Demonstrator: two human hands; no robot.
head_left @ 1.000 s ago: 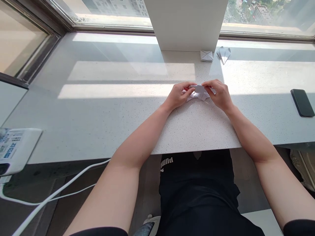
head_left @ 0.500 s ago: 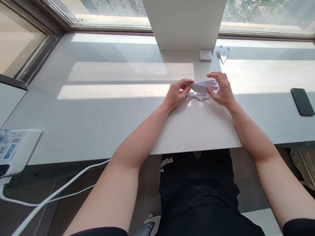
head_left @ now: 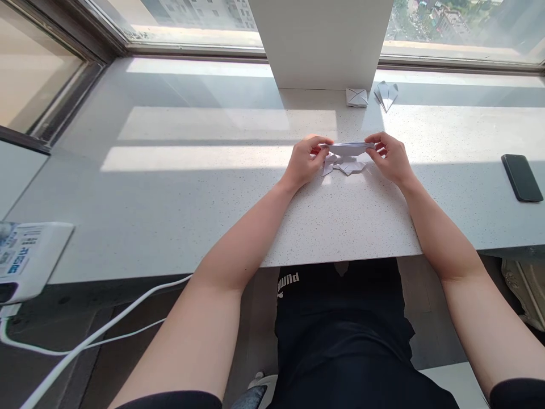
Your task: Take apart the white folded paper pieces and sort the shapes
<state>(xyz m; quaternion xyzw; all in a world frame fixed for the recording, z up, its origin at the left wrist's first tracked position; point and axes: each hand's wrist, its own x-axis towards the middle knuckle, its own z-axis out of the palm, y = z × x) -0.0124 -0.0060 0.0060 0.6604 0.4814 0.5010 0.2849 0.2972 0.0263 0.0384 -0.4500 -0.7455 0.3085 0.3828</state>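
Head view: speckled white counter (head_left: 213, 199) under sunlit window; left hand (head_left: 304, 162), right hand (head_left: 389, 159) pinch folded paper (head_left: 349, 149).

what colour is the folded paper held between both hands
White, seen in the head view: the folded paper pinched between left hand and right hand.

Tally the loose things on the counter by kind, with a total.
Folded white paper pieces: 3, namely the one pinched between the left hand and right hand, a square one and a pointed one by the pillar.
Black phones: 1.
Total: 4.
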